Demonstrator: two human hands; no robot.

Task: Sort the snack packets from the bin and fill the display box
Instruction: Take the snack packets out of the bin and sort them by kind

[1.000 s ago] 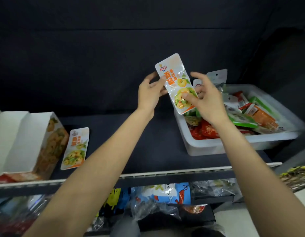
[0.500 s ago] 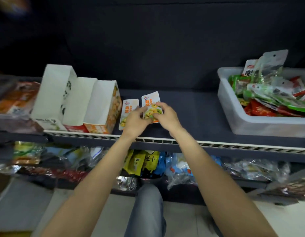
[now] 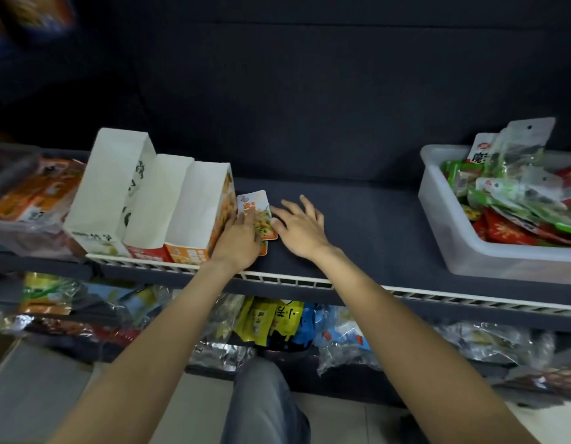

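Left grip (image 3: 239, 237) flat on packets (image 3: 257, 203) | right grip (image 3: 298, 227) spread | display box (image 3: 197, 206) adjacent

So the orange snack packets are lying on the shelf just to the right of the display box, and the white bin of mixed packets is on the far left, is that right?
Not quite. The head view shows the white bin on the far right of the shelf, not the left. The orange snack packets do lie just right of the display box, under the left hand.
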